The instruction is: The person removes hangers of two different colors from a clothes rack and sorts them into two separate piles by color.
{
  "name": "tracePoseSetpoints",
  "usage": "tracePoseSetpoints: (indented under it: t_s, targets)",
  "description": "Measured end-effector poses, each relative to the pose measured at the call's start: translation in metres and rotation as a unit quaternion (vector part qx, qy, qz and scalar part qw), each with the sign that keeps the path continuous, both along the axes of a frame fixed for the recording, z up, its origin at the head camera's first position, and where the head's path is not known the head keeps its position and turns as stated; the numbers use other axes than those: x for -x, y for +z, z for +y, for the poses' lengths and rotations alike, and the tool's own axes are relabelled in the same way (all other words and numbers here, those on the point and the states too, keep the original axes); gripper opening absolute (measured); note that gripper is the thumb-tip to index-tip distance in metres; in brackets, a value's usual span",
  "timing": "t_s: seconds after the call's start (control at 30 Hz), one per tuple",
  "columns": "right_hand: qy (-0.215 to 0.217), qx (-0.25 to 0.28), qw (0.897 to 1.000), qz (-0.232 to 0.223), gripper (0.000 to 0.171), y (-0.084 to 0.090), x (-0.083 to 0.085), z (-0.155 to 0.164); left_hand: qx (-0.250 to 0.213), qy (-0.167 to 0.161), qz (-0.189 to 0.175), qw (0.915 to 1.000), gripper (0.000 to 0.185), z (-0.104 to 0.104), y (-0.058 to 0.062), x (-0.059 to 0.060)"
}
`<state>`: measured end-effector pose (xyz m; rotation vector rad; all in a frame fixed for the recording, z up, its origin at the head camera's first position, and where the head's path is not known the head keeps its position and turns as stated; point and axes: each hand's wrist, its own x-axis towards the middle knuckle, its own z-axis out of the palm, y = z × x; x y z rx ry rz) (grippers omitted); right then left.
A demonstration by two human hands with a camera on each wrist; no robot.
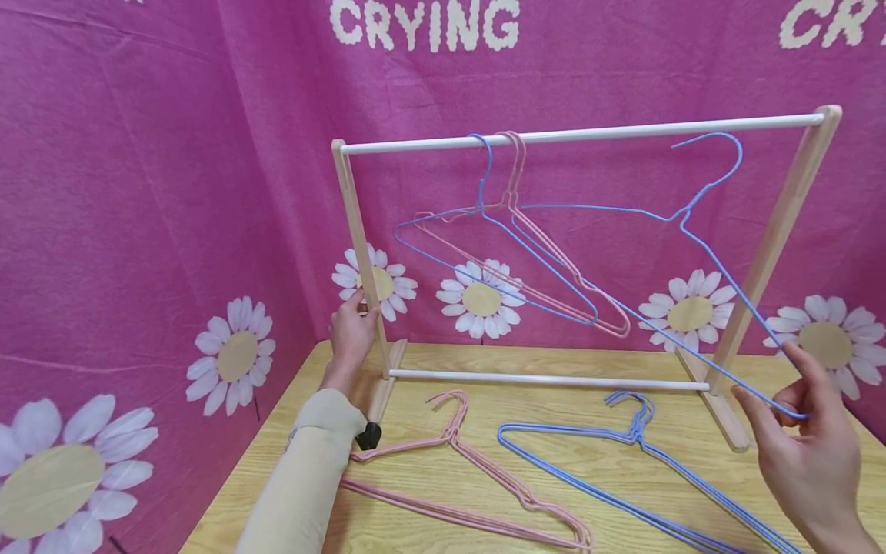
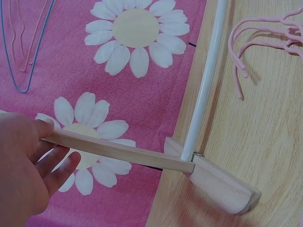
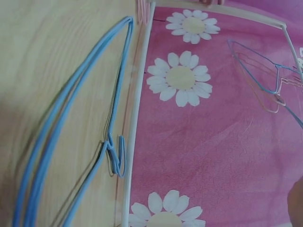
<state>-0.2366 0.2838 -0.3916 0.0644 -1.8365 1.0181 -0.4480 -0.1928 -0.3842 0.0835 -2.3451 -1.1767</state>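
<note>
My left hand (image 1: 351, 332) holds the left wooden post (image 1: 356, 219) of a small clothes rack. In the left wrist view the thumb lies over that post (image 2: 118, 152) with the fingers on its other side. My right hand (image 1: 808, 454) pinches a blue wire hanger (image 1: 685, 213) at its lower right corner, its hook raised just below the right part of the white top rail (image 1: 609, 134). On the rail hang a blue hanger (image 1: 488, 169) and pink hangers (image 1: 514, 173). Only an edge of the right hand (image 3: 296, 203) appears in the right wrist view.
Pink hangers (image 1: 453, 437) lie on the wooden table (image 1: 443, 355) in front of the rack, with blue hangers (image 1: 637, 437) to their right. A white lower bar (image 1: 547, 378) joins the rack's feet. Pink flowered cloth (image 1: 173, 192) stands behind and at the left.
</note>
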Motion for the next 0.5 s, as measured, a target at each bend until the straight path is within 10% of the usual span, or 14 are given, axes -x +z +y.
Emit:
tracePoseSetpoints:
  t_s: [0.5]
  targets:
    - [0.048,0.086,0.995,0.027,0.067,-0.016,-0.016,0.01,-0.006,-0.009,0.005,0.9999,0.036,-0.001,0.001,-0.001]
